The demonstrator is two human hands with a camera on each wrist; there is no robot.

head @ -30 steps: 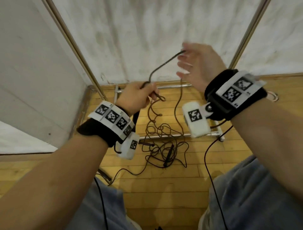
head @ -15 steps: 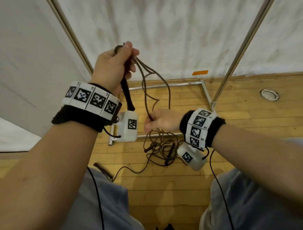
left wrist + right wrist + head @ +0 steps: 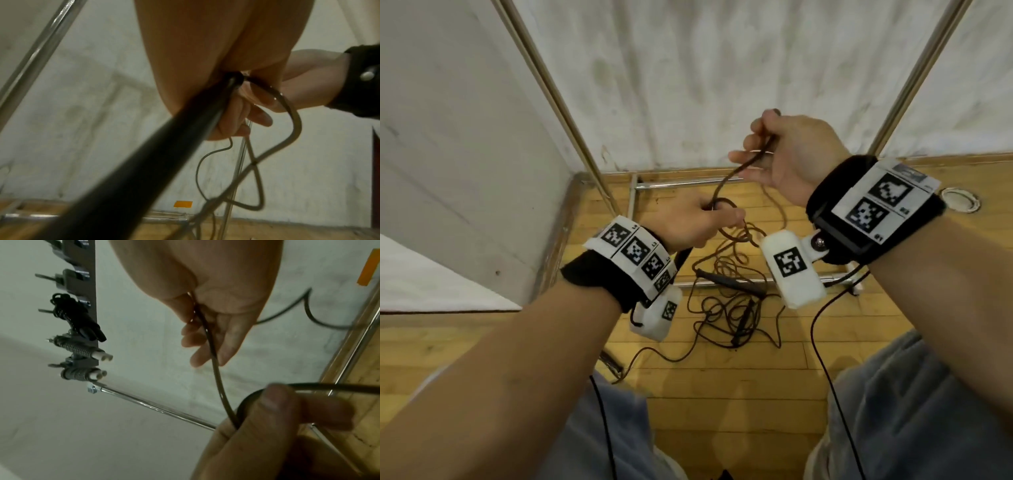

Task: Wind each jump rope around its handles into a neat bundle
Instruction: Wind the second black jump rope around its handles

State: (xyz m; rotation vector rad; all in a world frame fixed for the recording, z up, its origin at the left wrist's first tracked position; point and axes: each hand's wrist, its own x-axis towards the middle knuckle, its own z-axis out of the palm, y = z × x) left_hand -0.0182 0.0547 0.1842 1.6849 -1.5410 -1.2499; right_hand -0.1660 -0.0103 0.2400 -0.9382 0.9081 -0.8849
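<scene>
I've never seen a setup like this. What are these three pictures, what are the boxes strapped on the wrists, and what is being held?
No machine here: a person works with bare hands. The large picture comes from a head-worn camera; the other two come from the white camera boxes strapped to each wrist. The left hand grips a black handle of a jump rope. The right hand, raised higher, pinches the dark cord running up from the left hand. More tangled rope lies on the wooden floor.

You hold a dark brown rope [image 3: 736, 173] and its black handle [image 3: 127, 162] above a honey-yellow wooden floor [image 3: 722, 394], your black wristbands [image 3: 839, 192] carry white tags with black-and-white square codes, and your trousers [image 3: 914, 421] are grey-blue.
</scene>
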